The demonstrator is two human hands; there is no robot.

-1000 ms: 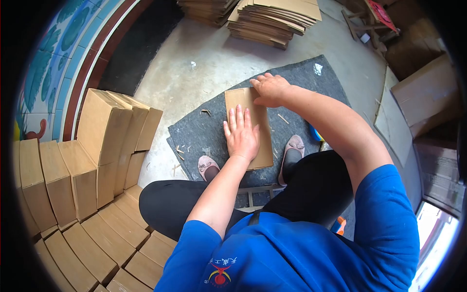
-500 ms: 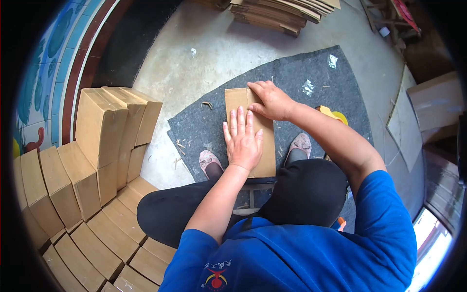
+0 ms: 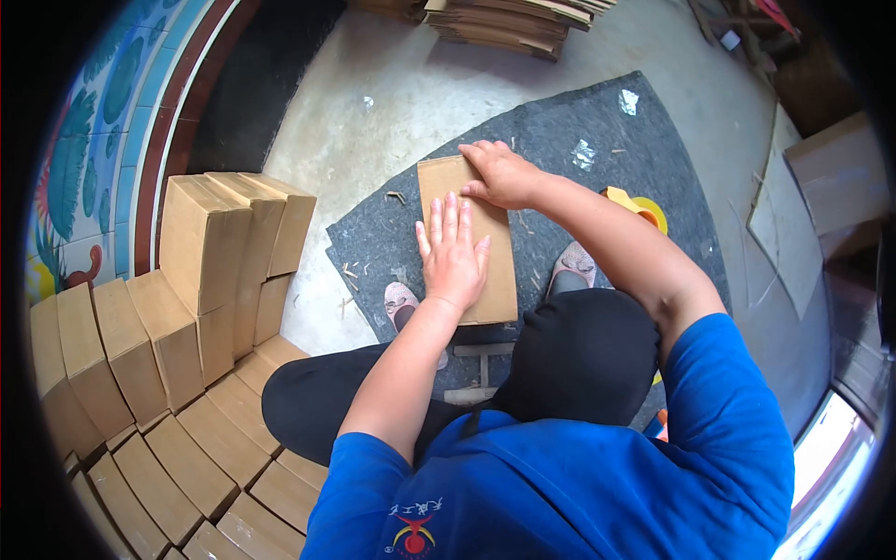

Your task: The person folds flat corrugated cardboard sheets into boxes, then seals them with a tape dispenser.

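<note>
A long, narrow brown cardboard box [image 3: 497,271] stands in front of me between my feet, its flat face up. My left hand [image 3: 453,257] lies palm down on that face, fingers stretched out and pointing away from me. At the box's far right corner is my right hand [image 3: 504,175], its fingers hooked over the far edge and its thumb on the top face. Both hands touch the box and partly cover it. A yellow tape roll [image 3: 653,215] is to the right, partly behind my right forearm.
Rows of closed cardboard boxes [image 3: 210,247] are stacked on the left, up to my leg. Flattened cardboard [image 3: 504,33] is piled at the far side. A dark mat [image 3: 607,121] with scraps lies on the concrete floor [image 3: 392,65]. Another large carton [image 3: 831,173] stands at right.
The box and both hands appear slightly farther left and up in view, while the surroundings have also shifted with my head. Both hands keep nearly the same places on the box.
</note>
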